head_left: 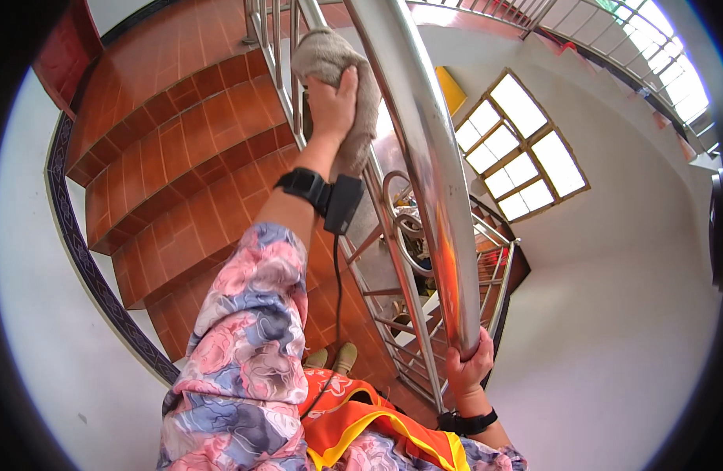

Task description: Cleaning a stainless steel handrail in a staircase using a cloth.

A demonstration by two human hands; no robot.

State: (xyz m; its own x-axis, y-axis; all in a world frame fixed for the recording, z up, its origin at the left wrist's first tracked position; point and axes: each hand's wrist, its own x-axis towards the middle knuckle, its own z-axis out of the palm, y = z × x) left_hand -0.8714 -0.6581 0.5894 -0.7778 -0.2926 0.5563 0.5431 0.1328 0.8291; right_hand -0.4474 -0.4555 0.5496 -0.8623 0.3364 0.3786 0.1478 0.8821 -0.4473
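My left hand is stretched far ahead, its thumb and fingers closed on a grey-beige cloth. The cloth is pressed against the upper bars of the metal stair railing, on the stair side, and partly hides them. Lower right, my right hand grips the thick shiny handrail from its outer side. Both wrists carry black straps, and a black box with a cable sits on the left one.
Red-brown tiled steps rise at the left beside a white wall with a dark patterned skirting. My shoes stand on the tiles below. Beyond the railing the stairwell drops, with a lower railing and a window.
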